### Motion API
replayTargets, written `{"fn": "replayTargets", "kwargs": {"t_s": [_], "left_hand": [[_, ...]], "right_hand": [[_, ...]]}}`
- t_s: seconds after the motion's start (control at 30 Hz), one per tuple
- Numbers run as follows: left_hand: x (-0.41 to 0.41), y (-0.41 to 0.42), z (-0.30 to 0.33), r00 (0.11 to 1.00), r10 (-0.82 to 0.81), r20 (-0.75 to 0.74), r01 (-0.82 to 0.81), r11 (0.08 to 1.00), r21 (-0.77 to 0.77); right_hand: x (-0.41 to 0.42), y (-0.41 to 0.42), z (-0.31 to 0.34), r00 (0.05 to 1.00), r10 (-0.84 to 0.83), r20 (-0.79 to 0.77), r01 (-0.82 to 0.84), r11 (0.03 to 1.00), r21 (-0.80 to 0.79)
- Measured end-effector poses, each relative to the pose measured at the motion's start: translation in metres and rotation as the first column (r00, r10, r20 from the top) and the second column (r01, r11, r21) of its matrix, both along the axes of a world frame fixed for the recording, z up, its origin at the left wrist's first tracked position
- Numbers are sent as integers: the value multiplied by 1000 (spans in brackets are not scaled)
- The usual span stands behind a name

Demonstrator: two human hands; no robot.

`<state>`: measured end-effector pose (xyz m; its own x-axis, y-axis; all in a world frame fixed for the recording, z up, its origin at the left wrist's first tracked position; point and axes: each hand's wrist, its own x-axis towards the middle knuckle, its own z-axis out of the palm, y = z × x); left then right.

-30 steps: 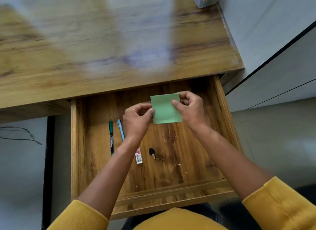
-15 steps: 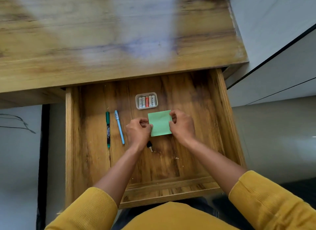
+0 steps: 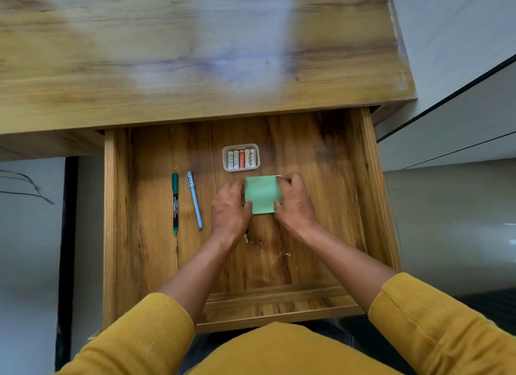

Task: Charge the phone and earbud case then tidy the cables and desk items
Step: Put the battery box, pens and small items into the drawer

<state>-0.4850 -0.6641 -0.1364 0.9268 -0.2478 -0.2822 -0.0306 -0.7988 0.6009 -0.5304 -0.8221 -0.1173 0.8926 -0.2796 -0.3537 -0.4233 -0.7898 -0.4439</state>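
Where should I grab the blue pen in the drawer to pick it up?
Probably pinch the blue pen at its middle from straight above, grip across its thin barrel. It lies flat on the drawer floor, apart from the green marker, leaving finger room on both sides.

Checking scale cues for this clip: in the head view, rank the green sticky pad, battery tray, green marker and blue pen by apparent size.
1. green sticky pad, edges partly covered
2. battery tray
3. green marker and blue pen: similar length, too close to rank

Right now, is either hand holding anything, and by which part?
Both hold the green sticky-note pad in the open drawer: the left hand grips its left edge, the right hand its right edge and far right corner.
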Motion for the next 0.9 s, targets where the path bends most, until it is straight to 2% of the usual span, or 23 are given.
{"fn": "replayTargets", "kwargs": {"t_s": [0.07,0.2,0.3,0.4,0.5,0.6,0.7,0.8,0.9], "left_hand": [[0,2,-1,997,-76,26,73,993,97],[1,6,-2,995,-103,18,100,989,104],[3,8,2,995,-100,13,99,994,52],[3,17,9,992,-129,10,130,991,-34],[-3,40,14,970,-220,-106,205,969,-135],[-15,64,18,879,-357,-316,313,932,-182],[-30,78,23,783,-449,-431,420,892,-166],[-44,89,25,724,-532,-439,526,837,-148],[-50,94,27,714,-575,-399,573,808,-138]], "right_hand": [[0,0,0,1000,19,-8,-19,999,-26],[2,-1,3,999,25,-28,-26,999,-38],[2,-1,5,1000,23,-19,-24,999,-24],[-5,1,7,998,19,64,-20,1000,3],[-17,5,9,985,134,109,-139,990,32],[-30,9,10,944,330,8,-328,935,136],[-44,13,10,860,481,-170,-420,858,297],[-60,18,8,794,549,-260,-432,811,395],[-70,20,9,757,583,-296,-429,785,447]]}}
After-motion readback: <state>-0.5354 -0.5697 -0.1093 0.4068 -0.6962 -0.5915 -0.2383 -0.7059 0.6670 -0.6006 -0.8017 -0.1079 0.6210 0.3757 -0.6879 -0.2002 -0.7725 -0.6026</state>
